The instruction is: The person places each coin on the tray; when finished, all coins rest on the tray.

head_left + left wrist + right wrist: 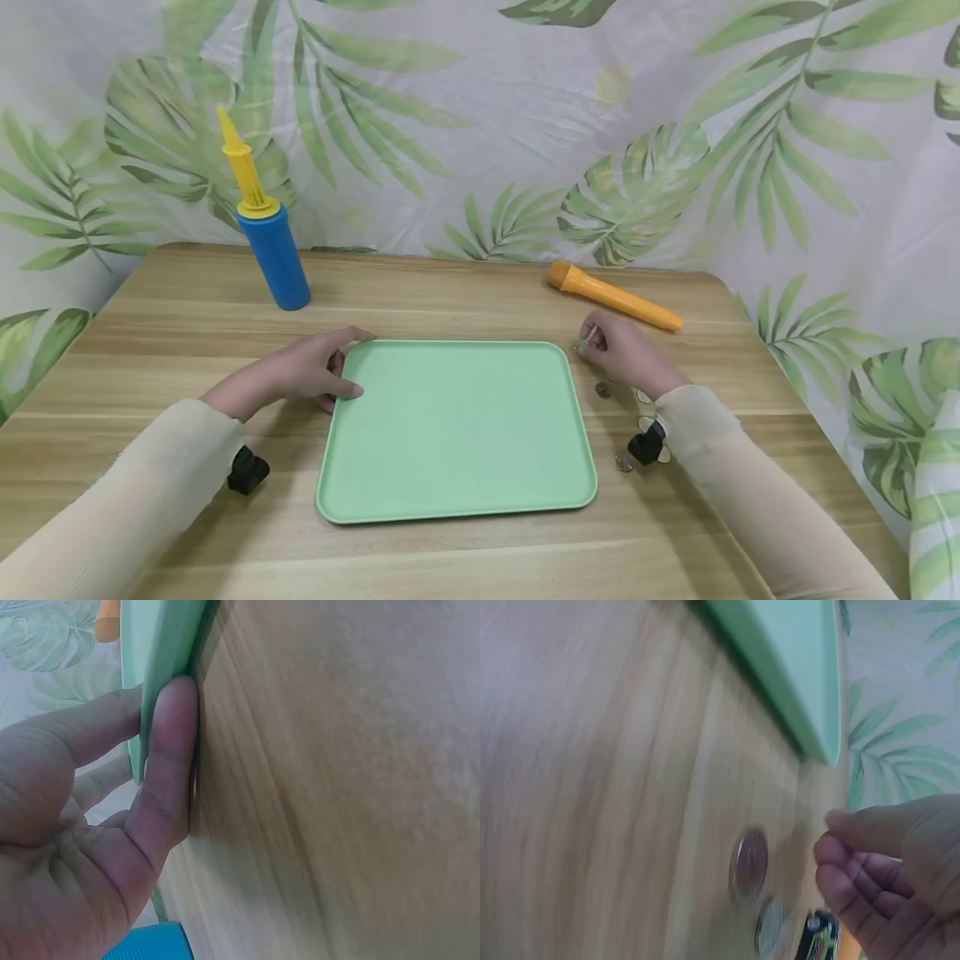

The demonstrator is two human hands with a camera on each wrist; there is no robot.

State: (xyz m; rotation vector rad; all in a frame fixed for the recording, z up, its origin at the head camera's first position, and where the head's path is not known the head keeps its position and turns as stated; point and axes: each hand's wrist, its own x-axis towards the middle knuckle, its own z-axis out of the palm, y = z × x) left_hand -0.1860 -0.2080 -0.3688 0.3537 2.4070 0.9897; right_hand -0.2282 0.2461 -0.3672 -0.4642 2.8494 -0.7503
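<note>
A light green tray (457,425) lies flat in the middle of the wooden table (480,292). My left hand (341,362) holds its far left corner. In the left wrist view the thumb (169,750) presses against the tray's rim (161,645), with a finger behind it. My right hand (585,343) hovers just off the tray's far right corner, fingertips pinched on what looks like a small coin. Beside it, loose coins (602,389) lie on the wood. The right wrist view shows two coins (750,862) under the curled fingers (840,870), and the tray's corner (795,645) beyond.
A blue air pump with a yellow nozzle (272,250) stands upright at the back left. An orange tube (611,297) lies behind my right hand. Another coin (624,461) rests near my right wrist. A leaf-print cloth (525,125) closes off the back and sides.
</note>
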